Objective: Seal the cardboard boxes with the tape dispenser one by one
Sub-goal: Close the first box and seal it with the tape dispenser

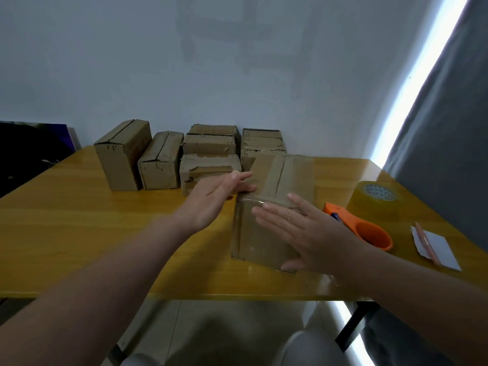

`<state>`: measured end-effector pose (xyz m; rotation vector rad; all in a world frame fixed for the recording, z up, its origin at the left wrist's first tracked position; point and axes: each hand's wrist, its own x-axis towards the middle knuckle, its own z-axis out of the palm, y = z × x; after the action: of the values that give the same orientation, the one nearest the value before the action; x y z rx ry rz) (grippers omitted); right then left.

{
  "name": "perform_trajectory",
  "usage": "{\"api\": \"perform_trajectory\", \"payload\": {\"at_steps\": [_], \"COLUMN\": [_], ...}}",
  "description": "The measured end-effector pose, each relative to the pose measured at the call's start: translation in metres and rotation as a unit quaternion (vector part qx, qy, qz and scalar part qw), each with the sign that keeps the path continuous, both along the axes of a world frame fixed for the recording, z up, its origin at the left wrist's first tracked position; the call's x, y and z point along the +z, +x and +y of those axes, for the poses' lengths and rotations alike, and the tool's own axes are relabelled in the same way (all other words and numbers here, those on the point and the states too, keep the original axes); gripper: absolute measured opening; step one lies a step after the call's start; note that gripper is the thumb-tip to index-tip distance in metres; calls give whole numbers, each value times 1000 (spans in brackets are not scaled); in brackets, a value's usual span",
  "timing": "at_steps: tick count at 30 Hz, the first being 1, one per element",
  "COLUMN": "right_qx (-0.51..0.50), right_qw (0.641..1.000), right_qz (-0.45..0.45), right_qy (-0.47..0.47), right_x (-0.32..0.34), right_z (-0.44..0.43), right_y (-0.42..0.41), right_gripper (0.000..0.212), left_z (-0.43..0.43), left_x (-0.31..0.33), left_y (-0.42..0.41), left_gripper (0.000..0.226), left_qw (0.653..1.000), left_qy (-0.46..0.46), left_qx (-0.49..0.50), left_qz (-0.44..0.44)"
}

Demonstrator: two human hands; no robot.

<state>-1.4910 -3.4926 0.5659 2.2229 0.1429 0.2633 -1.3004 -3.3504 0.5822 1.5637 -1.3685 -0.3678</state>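
Cardboard box I'm working on sits mid-table, straight ahead, with its long axis running away from me toward the wall and the top seam along that axis. Clear tape glints at the near top edge and looks to run down the near face; can't tell how far it goes along the top. Right hand is flat on that near face, fingers straight and slightly spread, pressing, nothing gripped. Left hand is open too, fingers straight and together, edge-on at the box's upper left side. Contact looks likely, but blur makes it hard to confirm. Orange tape dispenser lies on the table just right of the box, so the right hand is clearly the nearer one; the left would have to cross over the box. Other boxes are lined up at the back by the wall, well apart from both hands, left hand nearer. My read: this one is about sealed — next is swapping boxes, then right hand to dispenser.
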Motion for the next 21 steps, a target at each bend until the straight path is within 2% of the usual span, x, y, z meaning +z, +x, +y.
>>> {"api": "perform_trajectory", "payload": {"at_steps": [3, 6, 9, 11, 13, 16, 18, 20, 21], "right_qx": [-4, -31, -16, -6, -33, -187, -309, -387, -420], "right_qw": [1000, 999, 998, 995, 981, 915, 844, 771, 746], "right_qz": [2, -2, -23, -61, -120, -219, -217, -182, -160], "right_qy": [31, 34, 51, 80, 150, 281, 380, 471, 491], "right_x": [6, 10, 11, 13, 24, 47, 54, 56, 54], "right_z": [-8, -16, -22, -15, 5, 33, 41, 44, 42], "right_y": [-23, -48, -66, -68, -58, -27, -6, 14, 24], "right_gripper": [105, 88, 70, 51, 46, 49, 73, 100, 109], "left_z": [-1, -1, -2, -3, -3, -2, 0, 4, 5], "left_x": [1, 2, 5, 9, 11, 16, 18, 19, 21], "left_y": [-6, -13, -19, -24, -28, -34, -33, -28, -24], "left_gripper": [62, 59, 56, 56, 57, 58, 60, 58, 56], "left_qw": [1000, 1000, 1000, 999, 998, 993, 979, 956, 950], "left_qy": [5, 6, 18, 28, 35, 35, 33, 32, 37], "left_qx": [3, 11, 11, 3, -12, -22, -48, -72, -71], "left_qz": [-11, -8, 12, 30, 56, 112, 196, 282, 302]}}
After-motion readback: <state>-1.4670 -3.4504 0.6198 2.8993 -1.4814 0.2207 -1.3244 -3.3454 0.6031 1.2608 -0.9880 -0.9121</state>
